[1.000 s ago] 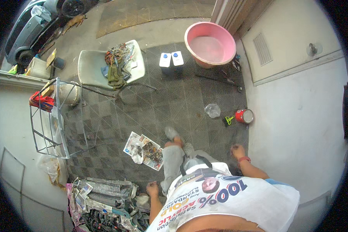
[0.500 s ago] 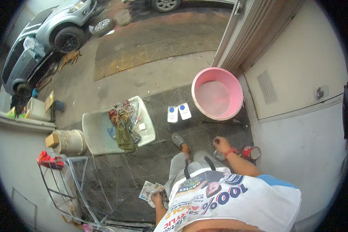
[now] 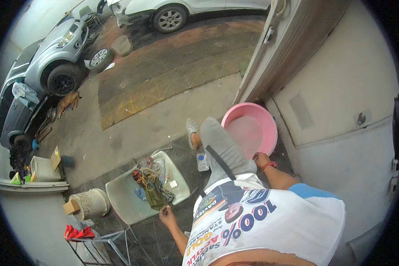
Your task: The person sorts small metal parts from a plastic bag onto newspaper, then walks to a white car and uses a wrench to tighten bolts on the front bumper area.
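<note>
My left hand point(image 3: 167, 217) hangs with curled fingers beside the near edge of a pale rectangular tub point(image 3: 125, 201). In the tub lies a heap of tangled cords point(image 3: 151, 170), with an olive-green cloth or bag point(image 3: 156, 195) next to them. My right hand point(image 3: 263, 161), a red band at its wrist, is closed just in front of the near rim of a round pink basin point(image 3: 272, 133). What either hand holds, if anything, is too small to make out. A white pack with a blue disc point(image 3: 202, 162) is partly visible beside my leg.
A dirty bucket point(image 3: 93, 201) and a metal rack point(image 3: 115, 239) with red gloves point(image 3: 79, 232) on it stand at left. A dog point(image 3: 68, 103) lies by a silver car point(image 3: 53, 66). A loose wheel point(image 3: 100, 58) and a white car point(image 3: 199, 9) are farther off.
I have stepped forward, one leg now out beside the basin. My left hand has come up toward the tub, and the printed sheet near it is out of sight. My right hand is nearer the basin.
</note>
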A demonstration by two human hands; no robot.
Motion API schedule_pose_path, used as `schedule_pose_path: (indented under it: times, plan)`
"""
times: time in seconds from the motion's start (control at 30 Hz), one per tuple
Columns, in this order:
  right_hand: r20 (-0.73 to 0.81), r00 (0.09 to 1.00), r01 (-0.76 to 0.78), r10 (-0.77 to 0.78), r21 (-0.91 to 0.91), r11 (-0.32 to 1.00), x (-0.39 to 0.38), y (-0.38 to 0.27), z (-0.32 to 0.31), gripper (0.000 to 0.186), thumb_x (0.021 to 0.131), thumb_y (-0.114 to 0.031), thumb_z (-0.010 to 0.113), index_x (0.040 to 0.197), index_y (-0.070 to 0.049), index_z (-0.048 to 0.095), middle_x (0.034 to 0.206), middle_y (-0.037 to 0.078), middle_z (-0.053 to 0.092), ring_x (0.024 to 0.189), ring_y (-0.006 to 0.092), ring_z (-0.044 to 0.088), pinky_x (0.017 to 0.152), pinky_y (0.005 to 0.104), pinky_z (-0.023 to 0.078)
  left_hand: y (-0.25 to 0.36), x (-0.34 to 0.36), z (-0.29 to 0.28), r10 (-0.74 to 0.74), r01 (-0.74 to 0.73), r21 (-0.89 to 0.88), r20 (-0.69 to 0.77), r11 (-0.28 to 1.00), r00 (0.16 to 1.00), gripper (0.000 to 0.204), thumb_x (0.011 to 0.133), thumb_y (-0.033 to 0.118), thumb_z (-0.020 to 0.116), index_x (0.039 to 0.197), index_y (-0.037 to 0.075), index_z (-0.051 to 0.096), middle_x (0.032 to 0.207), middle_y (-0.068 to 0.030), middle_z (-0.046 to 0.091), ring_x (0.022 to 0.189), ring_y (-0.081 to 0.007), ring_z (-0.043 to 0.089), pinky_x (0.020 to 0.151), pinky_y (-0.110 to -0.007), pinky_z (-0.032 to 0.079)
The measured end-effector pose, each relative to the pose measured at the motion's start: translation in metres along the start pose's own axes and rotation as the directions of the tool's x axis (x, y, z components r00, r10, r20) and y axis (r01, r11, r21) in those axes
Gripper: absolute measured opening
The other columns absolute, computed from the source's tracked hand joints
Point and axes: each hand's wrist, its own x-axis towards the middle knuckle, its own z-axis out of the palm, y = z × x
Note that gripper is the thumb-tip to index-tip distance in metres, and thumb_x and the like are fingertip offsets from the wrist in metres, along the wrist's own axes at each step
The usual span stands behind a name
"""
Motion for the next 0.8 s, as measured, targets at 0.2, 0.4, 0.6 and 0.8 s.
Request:
schedule_pose_path:
  times: [0.2, 0.4, 0.6, 0.8]
  plan:
    - [0.101, 0.994, 0.058, -0.046, -0.115, 0.992, 0.094, -0.06, -0.003, 0.021, 0.083, -0.013, 0.063, 0.097, -0.014, 0.078, 0.101, 0.017, 0.074, 0.096, 0.0351, 0.071, 0.087, 0.0442, 0.055, 0.062, 0.04, 0.076, 0.035, -0.037, -0.085, -0.035, 0.996, 0.999, 0.014, 0.092, 0.009, 0.072, 0.098, -0.003, 0.065, 0.087, -0.0099, 0.069, 0.078, -0.0179, 0.065, 0.074, -0.031, 0.052]
    - [0.262, 0.965, 0.054, -0.007, -0.171, 0.984, 0.252, -0.127, -0.004, 0.025, 0.084, -0.021, 0.066, 0.105, -0.009, 0.075, 0.104, 0.018, 0.074, 0.096, 0.0379, 0.071, 0.086, 0.0472, 0.056, 0.214, 0.187, 0.218, -0.022, -0.01, 0.14, 0.221, 0.99, 0.975, 0.015, 0.088, 0.007, 0.075, 0.095, -0.003, 0.065, 0.084, -0.0122, 0.071, 0.074, -0.0192, 0.067, 0.069, -0.032, 0.052]
    - [0.144, 0.986, 0.039, -0.08, 0.267, 0.963, 0.376, -0.291, -0.094, 0.028, 0.082, -0.022, 0.068, 0.106, -0.01, 0.075, 0.101, 0.018, 0.074, 0.096, 0.0367, 0.071, 0.086, 0.0449, 0.056, 0.371, 0.31, 0.296, 0.055, -0.133, 0.365, 0.218, 0.922, 0.975, 0.019, 0.081, 0.006, 0.081, 0.091, -0.004, 0.068, 0.08, -0.015, 0.07, 0.075, -0.026, 0.067, 0.07, -0.037, 0.054]
    - [0.083, 0.983, 0.123, -0.164, 0.364, 0.923, 0.463, -0.381, -0.167, 0.029, 0.085, -0.02, 0.069, 0.109, -0.006, 0.074, 0.1, 0.017, 0.075, 0.092, 0.0291, 0.073, 0.083, 0.0411, 0.056, 0.399, 0.394, 0.332, -0.053, -0.032, 0.379, 0.212, 0.925, 0.976, 0.023, 0.082, 0.008, 0.081, 0.095, -0.004, 0.067, 0.085, -0.0154, 0.07, 0.077, -0.027, 0.067, 0.072, -0.038, 0.054]
